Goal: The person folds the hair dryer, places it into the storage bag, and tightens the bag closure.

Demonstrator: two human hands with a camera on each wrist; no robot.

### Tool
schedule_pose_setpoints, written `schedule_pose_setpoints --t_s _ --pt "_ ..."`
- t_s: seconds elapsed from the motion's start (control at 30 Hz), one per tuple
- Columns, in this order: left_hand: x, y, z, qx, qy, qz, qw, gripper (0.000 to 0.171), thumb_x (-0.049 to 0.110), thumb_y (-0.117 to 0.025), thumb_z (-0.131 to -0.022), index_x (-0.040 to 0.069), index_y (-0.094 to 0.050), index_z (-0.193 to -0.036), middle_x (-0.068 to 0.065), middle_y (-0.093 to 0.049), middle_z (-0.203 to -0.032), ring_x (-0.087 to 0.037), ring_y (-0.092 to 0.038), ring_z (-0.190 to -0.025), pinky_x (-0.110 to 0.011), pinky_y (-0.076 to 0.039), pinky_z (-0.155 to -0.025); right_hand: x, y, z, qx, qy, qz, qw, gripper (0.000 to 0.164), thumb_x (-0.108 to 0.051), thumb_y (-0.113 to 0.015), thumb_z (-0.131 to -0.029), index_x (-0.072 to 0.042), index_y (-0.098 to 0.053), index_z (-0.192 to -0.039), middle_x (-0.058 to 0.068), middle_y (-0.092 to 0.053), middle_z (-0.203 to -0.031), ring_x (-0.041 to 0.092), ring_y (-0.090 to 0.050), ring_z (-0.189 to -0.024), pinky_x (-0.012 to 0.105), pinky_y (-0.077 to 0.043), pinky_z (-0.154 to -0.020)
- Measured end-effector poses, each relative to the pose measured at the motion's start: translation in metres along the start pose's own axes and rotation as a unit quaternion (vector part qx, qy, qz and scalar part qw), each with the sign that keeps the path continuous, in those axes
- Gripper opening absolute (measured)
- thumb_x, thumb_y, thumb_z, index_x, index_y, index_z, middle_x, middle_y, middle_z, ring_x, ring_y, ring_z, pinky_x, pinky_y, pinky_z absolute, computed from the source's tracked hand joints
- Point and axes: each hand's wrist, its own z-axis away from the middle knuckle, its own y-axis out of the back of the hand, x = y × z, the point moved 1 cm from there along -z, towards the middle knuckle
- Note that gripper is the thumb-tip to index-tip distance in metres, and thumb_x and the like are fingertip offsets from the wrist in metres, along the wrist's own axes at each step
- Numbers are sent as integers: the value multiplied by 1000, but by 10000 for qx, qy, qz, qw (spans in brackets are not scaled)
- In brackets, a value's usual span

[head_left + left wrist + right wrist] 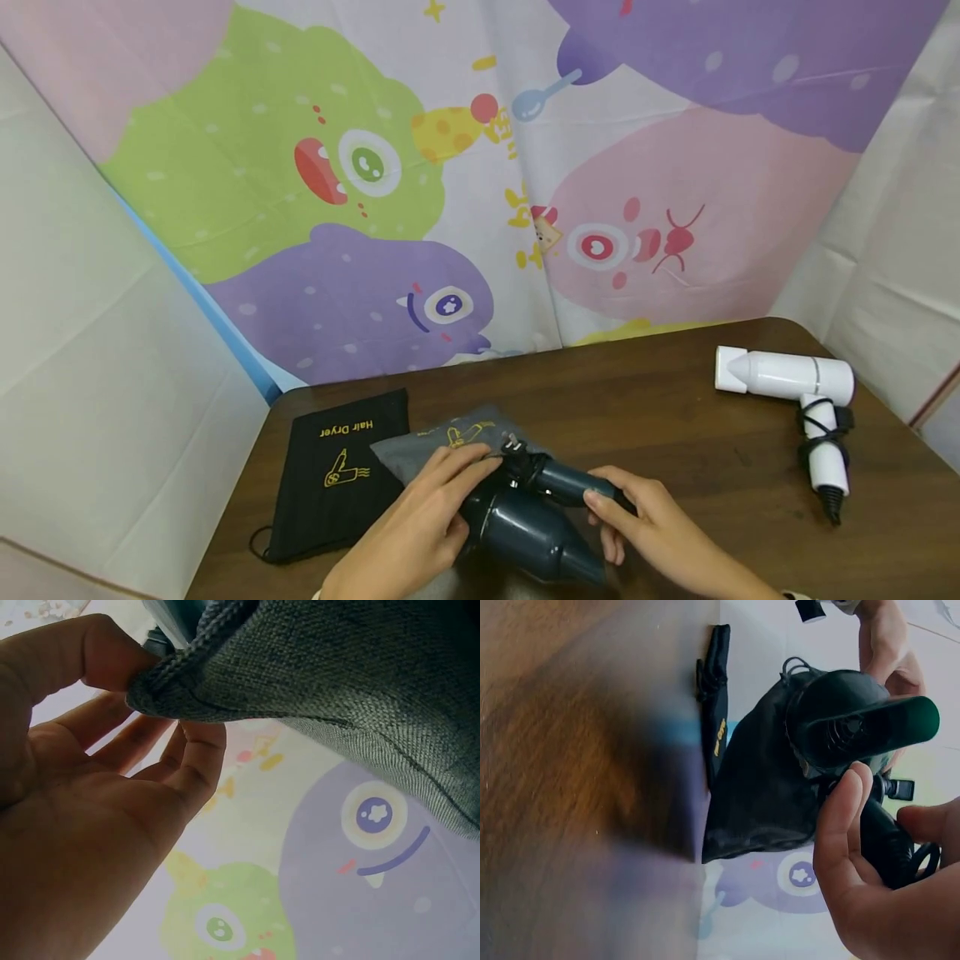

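A dark blue-green hair dryer [528, 533] is held above the near part of the table, its nozzle pointing to the lower right. My right hand [652, 517] grips its handle, fingers on one side and thumb on the other. A black cord and plug [516, 450] are bunched by the handle. A grey drawstring bag [480, 423] with a yellow print hangs behind and around the dryer's rear end. My left hand [423, 517] is at that end; the left wrist view shows its thumb and fingers pinching the bag's edge [169, 694]. How far the bag covers the dryer is partly hidden.
A black pouch [330, 508] printed "Hair Dryer" lies flat at the left of the brown table [645, 400]. At the right lies a white hair dryer [787, 375] with its black cord wrapped round the handle. A cartoon-patterned curtain [517, 275] hangs behind the table.
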Motion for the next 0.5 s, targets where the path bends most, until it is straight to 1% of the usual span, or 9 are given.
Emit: schedule_pose_setpoints --t_s 0.07,0.17,0.2,0.23,0.3,0.37,0.47,0.5 --pt "0 -1 0 23 -28 -23 10000 69 -13 -62 -78 10 -53 -142 -3 -45 -148 -18 -44 -123 -26 -43 -82 0 0 0 41 -95 -50 9999 28 -22 -46 -107 1 -56 -121 11 -65 -81 21 -65 -55 37 -55 -54" --pt "1 -1 0 -3 63 -6 10000 68 -13 -62 -79 9 -53 -142 -5 -44 -149 -25 -44 -132 -35 -47 -96 1 -2 0 59 -201 -146 9997 30 -23 -46 -108 2 -56 -120 15 -64 -84 20 -64 -54 37 -55 -52" --pt "1 -1 0 -16 102 9 9999 68 -13 -62 -79 9 -53 -142 -6 -44 -149 -27 -43 -135 -38 -47 -98 1 -3 0 48 -263 -190 9995 30 -24 -46 -108 2 -56 -120 17 -64 -83 19 -63 -53 37 -55 -51" --pt "1 -1 0 -36 144 39 9999 68 -13 -62 -79 9 -52 -143 -6 -44 -149 -28 -42 -137 -42 -45 -103 1 -4 0 39 -327 -231 9992 31 -25 -46 -108 3 -57 -118 18 -64 -83 18 -63 -51 38 -54 -50" --pt "2 0 1 -75 226 94 9997 67 -12 -61 -80 10 -52 -143 -6 -43 -149 -29 -41 -138 -46 -44 -104 0 -6 0 8 -471 -325 9984 33 -27 -46 -108 4 -57 -116 18 -63 -82 16 -61 -49 39 -54 -48" --pt "3 0 1 -87 241 123 9996 66 -11 -61 -81 10 -52 -143 -4 -42 -149 -25 -42 -135 -41 -47 -99 -1 -8 0 -23 -612 -358 9975 36 -29 -45 -108 4 -58 -112 17 -64 -79 14 -60 -47 39 -53 -46" --pt "4 -1 1 -125 226 137 9996 67 -10 -61 -81 11 -51 -144 -2 -41 -149 -22 -44 -132 -39 -49 -95 -2 -11 1 -45 -829 -449 9955 41 -34 -45 -107 4 -58 -106 16 -64 -76 14 -58 -45 40 -52 -44" --pt "5 -2 0 -144 229 139 9995 67 -10 -61 -81 11 -51 -144 -3 -41 -149 -22 -43 -133 -41 -47 -99 -2 -12 2 -53 -900 -492 9947 43 -36 -45 -107 4 -58 -104 16 -64 -75 13 -58 -44 39 -52 -44"
